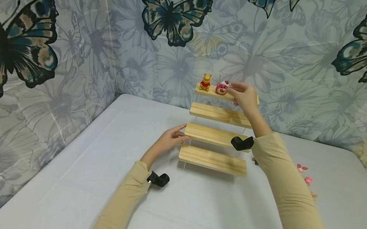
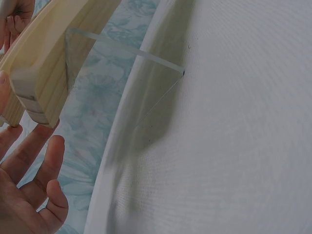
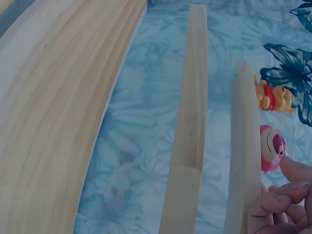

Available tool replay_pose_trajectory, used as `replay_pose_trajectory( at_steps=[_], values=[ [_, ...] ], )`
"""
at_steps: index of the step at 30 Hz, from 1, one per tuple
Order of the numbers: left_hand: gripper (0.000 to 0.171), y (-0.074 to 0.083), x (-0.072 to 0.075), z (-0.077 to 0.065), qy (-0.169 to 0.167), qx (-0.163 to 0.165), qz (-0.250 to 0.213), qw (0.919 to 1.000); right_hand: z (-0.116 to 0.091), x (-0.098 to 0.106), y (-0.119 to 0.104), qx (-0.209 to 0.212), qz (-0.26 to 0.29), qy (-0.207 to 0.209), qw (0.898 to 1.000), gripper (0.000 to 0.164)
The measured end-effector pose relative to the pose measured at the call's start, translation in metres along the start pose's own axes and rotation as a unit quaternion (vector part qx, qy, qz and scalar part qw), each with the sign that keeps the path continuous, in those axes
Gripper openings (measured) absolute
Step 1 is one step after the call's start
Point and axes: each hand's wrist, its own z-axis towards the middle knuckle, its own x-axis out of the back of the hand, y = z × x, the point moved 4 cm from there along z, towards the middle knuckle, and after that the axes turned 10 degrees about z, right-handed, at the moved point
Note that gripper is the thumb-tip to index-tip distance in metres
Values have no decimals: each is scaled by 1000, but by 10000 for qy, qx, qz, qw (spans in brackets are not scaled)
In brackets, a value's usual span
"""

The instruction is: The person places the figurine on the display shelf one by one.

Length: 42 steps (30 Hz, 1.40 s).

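Note:
A four-tier stand with wooden shelves (image 1: 217,135) and clear supports stands on the white table. My left hand (image 1: 170,139) holds its left side at the second shelf from the bottom; thumb and fingertips touch the wood, while the outer fingers (image 2: 57,200) stay loose. On the top shelf (image 3: 243,146) my right hand (image 1: 245,96) pinches a pink bear figurine (image 1: 221,88) with a red-and-white hat. Its thumb (image 3: 295,169) meets the bear's side; the far fingertips are partly hidden. Left of the bear, a yellow bear figurine (image 1: 205,82) in a red shirt sits upright.
Several small pink figurines (image 1: 307,180) lie on the table (image 1: 342,215) to the right, partly behind my right sleeve. Another small dark object (image 1: 255,161) is beside the stand's right end. Behind the table hangs a butterfly-print cloth (image 1: 179,67).

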Motion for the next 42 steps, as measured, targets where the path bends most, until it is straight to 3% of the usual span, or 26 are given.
replay_pose_trajectory(
  at_steps=[10,17,21,25,31,42],
  values=[
    [62,0,-3,-4,-83,23,95,9999,-12,13,7,-87,231,-116,9996,41],
    [63,1,-2,-4,-75,87,116,9999,-18,30,7,-23,-377,-1,9993,38],
    [62,2,-2,-4,-52,90,104,9999,-22,39,6,37,-396,43,9992,38],
    [63,-10,-4,1,13,76,-11,10000,-30,47,5,127,-183,-55,9997,39],
    [66,-28,-7,9,217,69,207,9995,-41,55,2,175,-173,-217,9995,45],
    [66,-25,-5,10,215,94,214,9995,-51,68,9,312,-329,-247,9987,40]
  ],
)
